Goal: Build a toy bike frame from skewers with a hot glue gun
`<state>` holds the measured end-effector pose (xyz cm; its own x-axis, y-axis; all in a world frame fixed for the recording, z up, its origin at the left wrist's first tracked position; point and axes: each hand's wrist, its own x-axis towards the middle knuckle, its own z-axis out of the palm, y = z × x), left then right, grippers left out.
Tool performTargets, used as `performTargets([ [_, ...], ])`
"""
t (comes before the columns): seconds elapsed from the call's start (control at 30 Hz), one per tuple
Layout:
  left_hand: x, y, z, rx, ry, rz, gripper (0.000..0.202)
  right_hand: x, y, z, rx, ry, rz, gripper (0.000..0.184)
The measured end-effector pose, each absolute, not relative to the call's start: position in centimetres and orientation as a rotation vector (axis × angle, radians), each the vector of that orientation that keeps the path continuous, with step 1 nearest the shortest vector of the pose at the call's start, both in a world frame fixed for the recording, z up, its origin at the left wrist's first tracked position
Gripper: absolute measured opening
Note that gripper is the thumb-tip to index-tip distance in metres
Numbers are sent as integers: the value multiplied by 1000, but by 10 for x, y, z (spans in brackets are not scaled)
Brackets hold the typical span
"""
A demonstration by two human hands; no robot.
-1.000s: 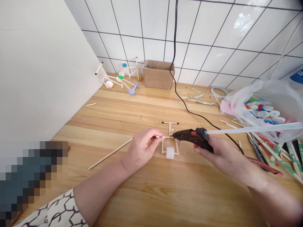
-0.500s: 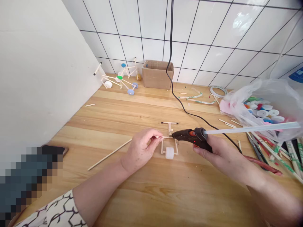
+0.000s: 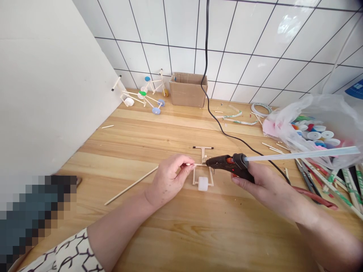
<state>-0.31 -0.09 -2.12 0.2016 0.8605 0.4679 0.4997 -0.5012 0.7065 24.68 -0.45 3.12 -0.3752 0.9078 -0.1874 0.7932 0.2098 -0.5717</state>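
My right hand (image 3: 261, 183) grips a black hot glue gun (image 3: 225, 164) with a long clear glue stick (image 3: 300, 154) sticking out of its back. Its nozzle points left, at the tip of a short thin wooden stick (image 3: 200, 164). My left hand (image 3: 172, 177) pinches that stick between thumb and fingertips. Right by the nozzle lies a small frame of wooden sticks (image 3: 211, 175) with a white cap wheel (image 3: 203, 184) at its near end and a black-tipped crossbar (image 3: 203, 147) at its far end. Whether nozzle and stick touch is too small to tell.
A long wooden stick (image 3: 132, 185) lies left of my hand. Finished stick models with cap wheels (image 3: 156, 110) and a cardboard box (image 3: 187, 94) stand at the back. On the right are a bag of bottle caps (image 3: 314, 136), scissors (image 3: 307, 181) and a tape roll (image 3: 261, 109). The cord (image 3: 224, 130) crosses the table.
Both hands, the glue gun and the short stick hold nearly the same position. Only the view has shifted very slightly.
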Motion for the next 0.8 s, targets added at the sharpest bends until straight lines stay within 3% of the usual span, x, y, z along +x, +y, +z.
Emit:
performTargets([
  [0.8, -3, 0, -22, 2095, 1273, 1210, 6, 250, -6, 31, -1649, -2297, 892, 19],
])
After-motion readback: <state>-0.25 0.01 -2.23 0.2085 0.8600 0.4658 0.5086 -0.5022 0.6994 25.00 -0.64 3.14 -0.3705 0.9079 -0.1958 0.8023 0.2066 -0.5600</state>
